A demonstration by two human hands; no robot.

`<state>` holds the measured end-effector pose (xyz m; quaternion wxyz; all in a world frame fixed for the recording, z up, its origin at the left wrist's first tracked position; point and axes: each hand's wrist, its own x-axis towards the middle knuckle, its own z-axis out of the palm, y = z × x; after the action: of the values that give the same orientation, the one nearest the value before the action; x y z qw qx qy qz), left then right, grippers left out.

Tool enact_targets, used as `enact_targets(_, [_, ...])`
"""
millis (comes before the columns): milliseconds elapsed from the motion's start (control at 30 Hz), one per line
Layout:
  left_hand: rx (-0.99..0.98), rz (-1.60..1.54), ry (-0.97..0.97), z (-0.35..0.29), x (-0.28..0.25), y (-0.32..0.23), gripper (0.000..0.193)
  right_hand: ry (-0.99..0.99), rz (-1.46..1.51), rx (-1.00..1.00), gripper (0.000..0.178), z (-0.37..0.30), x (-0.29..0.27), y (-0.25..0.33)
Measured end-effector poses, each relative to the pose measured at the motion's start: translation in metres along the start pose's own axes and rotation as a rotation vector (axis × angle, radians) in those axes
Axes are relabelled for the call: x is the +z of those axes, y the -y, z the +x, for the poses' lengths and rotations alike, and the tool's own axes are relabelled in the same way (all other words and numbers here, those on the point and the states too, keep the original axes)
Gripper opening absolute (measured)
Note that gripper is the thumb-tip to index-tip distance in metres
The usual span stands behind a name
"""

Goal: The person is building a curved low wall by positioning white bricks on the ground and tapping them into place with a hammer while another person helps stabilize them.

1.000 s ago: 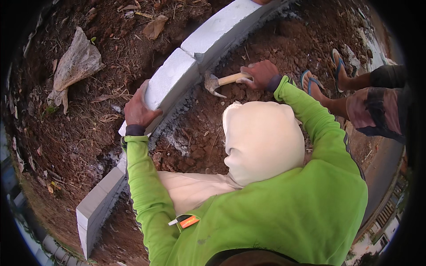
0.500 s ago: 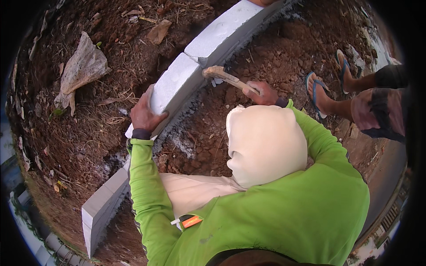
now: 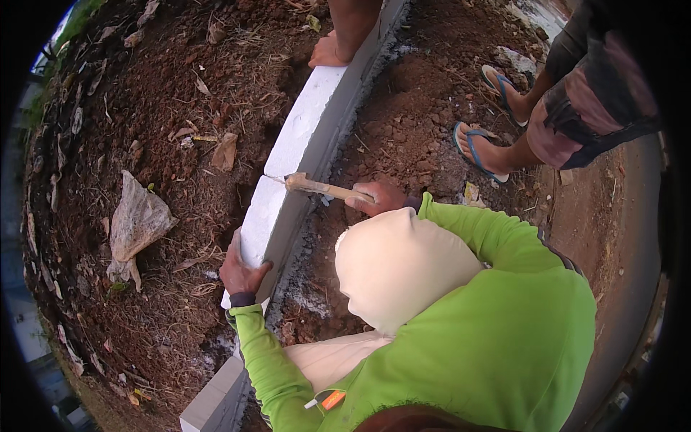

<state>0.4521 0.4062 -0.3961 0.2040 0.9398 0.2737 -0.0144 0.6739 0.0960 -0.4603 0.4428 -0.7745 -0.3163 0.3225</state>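
Observation:
A white block (image 3: 263,219), long and flat-topped, lies in a wall row, end to end with a farther white block (image 3: 306,119). My left hand (image 3: 243,268) is wrapped over the near block, fingers on its far side and thumb toward me. In my right hand (image 3: 378,197) is the wooden handle of a hammer (image 3: 317,187), its dirt-coloured head at the block's upper edge beside the joint. Whether the head touches the block, I cannot tell. Another person's hand (image 3: 330,52) rests on the farther block.
A lower grey-white block (image 3: 214,394) continues the row at lower left. Loose brown soil (image 3: 389,137) lies along both sides. A crumpled pale sheet (image 3: 140,219) is on the left. At right stands a person in blue-strapped sandals (image 3: 479,150).
The view has shifted, so the row appears steeper. The hammer head has come closer to the block's top edge at the joint. More of the other person's hand and forearm shows.

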Motion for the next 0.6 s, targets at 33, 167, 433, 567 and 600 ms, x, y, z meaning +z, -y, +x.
enact_targets(33, [0.009,-0.003,0.027,0.004,-0.002,-0.011,0.102,0.015,0.044,0.047,0.055,-0.007,-0.005,-0.005])
enact_targets(167, [0.119,-0.001,-0.029,0.0,0.002,0.007,0.099,-0.031,0.138,0.091,0.055,-0.027,-0.021,-0.025])
enact_targets(433, [0.205,-0.057,-0.091,0.058,0.003,-0.042,0.095,-0.487,0.306,0.347,0.036,-0.037,-0.057,-0.054])
enact_targets(567, [0.46,0.077,-0.207,0.133,0.026,-0.122,0.107,-0.503,0.698,0.519,0.03,-0.024,-0.061,-0.049])
enact_targets(600, [0.356,0.092,-0.14,0.143,0.031,-0.141,0.109,-0.487,0.754,0.541,0.03,-0.021,-0.061,-0.049])
